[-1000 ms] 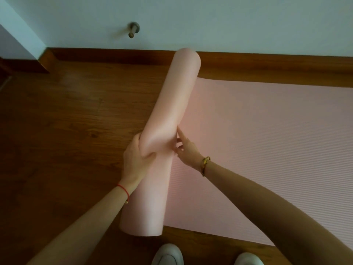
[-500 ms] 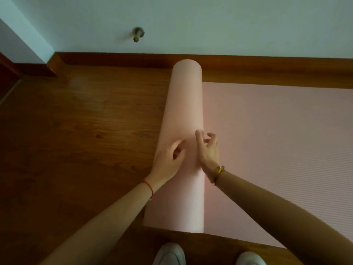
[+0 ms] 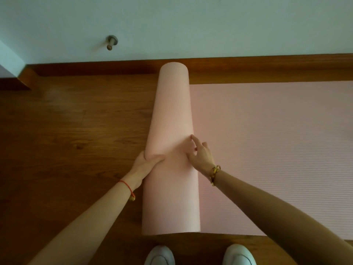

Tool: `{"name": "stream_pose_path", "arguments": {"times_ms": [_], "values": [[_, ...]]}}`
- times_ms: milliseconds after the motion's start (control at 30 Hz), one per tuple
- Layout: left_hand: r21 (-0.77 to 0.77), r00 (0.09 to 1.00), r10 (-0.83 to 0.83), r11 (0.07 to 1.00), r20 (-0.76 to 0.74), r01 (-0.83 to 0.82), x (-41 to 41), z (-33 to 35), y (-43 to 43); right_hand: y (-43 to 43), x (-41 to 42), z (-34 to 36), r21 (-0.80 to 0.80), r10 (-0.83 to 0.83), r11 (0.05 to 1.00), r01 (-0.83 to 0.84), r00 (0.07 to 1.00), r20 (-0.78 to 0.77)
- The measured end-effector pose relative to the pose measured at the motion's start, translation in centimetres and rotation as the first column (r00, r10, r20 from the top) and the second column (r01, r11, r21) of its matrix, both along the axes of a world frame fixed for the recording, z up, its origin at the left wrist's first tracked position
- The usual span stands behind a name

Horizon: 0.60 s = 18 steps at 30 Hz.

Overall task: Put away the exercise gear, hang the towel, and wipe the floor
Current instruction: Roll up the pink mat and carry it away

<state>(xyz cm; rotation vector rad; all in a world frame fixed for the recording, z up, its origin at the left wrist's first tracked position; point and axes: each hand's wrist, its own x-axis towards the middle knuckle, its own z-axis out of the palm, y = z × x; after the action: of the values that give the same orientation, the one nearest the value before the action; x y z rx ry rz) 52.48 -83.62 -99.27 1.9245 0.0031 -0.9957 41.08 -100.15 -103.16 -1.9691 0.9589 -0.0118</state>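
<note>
— How far along is the tidying, would you say?

— Early, I think. The pink exercise mat [image 3: 267, 150] is only partly rolled — the roll [image 3: 172, 119] lies across the wooden floor [image 3: 66, 131], one end close to the skirting board [image 3: 267, 64] by the wall, the other near the person's white shoes [image 3: 236, 254]. A long flat stretch runs off toward the floor's right edge.

— And the hands?

— Both on the roll, near its middle, a little apart. The left hand [image 3: 146, 163] cups the roll's left side with the thumb pressed over the top; the right hand [image 3: 199, 153] lies spread on the right flank, fingers open, pressing rather than gripping.

— What's left, then?

— Most of it: finish rolling, stow the mat, hang the towel, wipe the floor. I see no towel or cloth from here — only a small metal peg [image 3: 111, 41] low on the wall.
</note>
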Motion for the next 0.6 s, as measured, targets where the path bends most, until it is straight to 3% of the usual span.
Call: {"name": "stream_pose_path", "arguments": {"times_ms": [100,200,333,433,533,600], "values": [[0.017,0.975,0.047,0.999,0.215,-0.052,-0.1,1.0,0.0,0.5,0.6,-0.2,0.03,0.05,0.998,-0.05,0.999,0.009],[0.127,0.873,-0.021,0.991,0.486,-0.047,0.2,3.5,0.9,2.0,2.4,0.1,0.209,0.092,0.972,-0.111,0.991,0.095],[0.324,0.711,-0.164,0.941,0.684,-0.094,1.3,6.8,2.5,4.6,6.2,1.9,0.601,0.046,0.778,-0.182,0.971,0.235],[0.401,0.728,-0.293,0.916,0.62,0.027,2.5,6.9,3.1,5.7,8.0,2.4,0.727,0.026,0.667,-0.165,0.98,0.199],[0.251,0.847,-0.264,0.955,0.462,0.161,2.5,5.7,2.9,5.1,7.7,1.6,0.734,-0.202,0.676,0.055,0.973,0.113],[0.236,0.848,-0.312,0.945,0.429,0.228,1.8,4.6,2.2,3.9,6.4,1.4,0.657,-0.331,0.73,0.188,0.938,0.099]]}}
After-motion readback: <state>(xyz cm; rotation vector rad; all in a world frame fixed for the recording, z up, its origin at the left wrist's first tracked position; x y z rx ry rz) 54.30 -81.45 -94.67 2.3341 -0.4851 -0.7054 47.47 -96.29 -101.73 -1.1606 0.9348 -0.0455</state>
